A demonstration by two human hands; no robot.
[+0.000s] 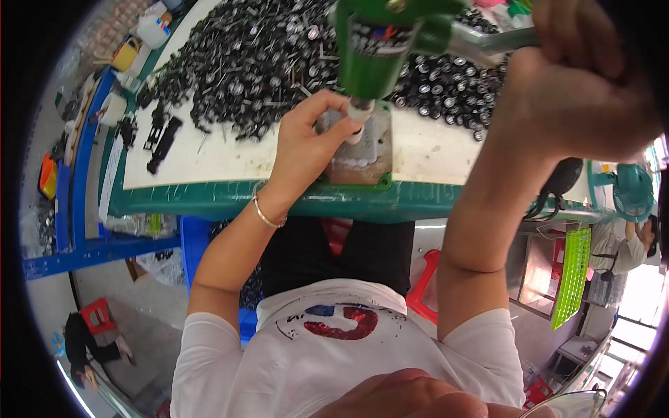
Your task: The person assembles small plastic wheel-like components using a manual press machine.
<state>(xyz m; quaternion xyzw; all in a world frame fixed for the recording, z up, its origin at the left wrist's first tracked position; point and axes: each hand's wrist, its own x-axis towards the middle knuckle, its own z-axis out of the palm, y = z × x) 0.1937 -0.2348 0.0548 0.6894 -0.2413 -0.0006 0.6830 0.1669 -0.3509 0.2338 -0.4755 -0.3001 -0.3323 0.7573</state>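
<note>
A green hand press (pixel 376 63) stands on the table in front of me, its metal lever (pixel 488 42) reaching out to the right. My right hand (pixel 585 90) is raised at the upper right, closed round the lever's end and slightly blurred. Under the ram, my left hand (pixel 306 136) pinches a small white piece (pixel 355 136) between thumb and forefinger, over the press's base plate (pixel 366 174). Fingertips and ram partly hide that piece. Behind the press lies a big heap of small black wheel-like parts with metal pins (pixel 244 63).
The white tabletop (pixel 432 164) has a green front edge (pixel 418 198). Black strip-shaped parts (pixel 164 145) lie at its left. A blue rack (pixel 83 174) stands left, a blue bin (pixel 195 244) below the table. Red stools (pixel 425 285) and other people (pixel 620 251) are farther off.
</note>
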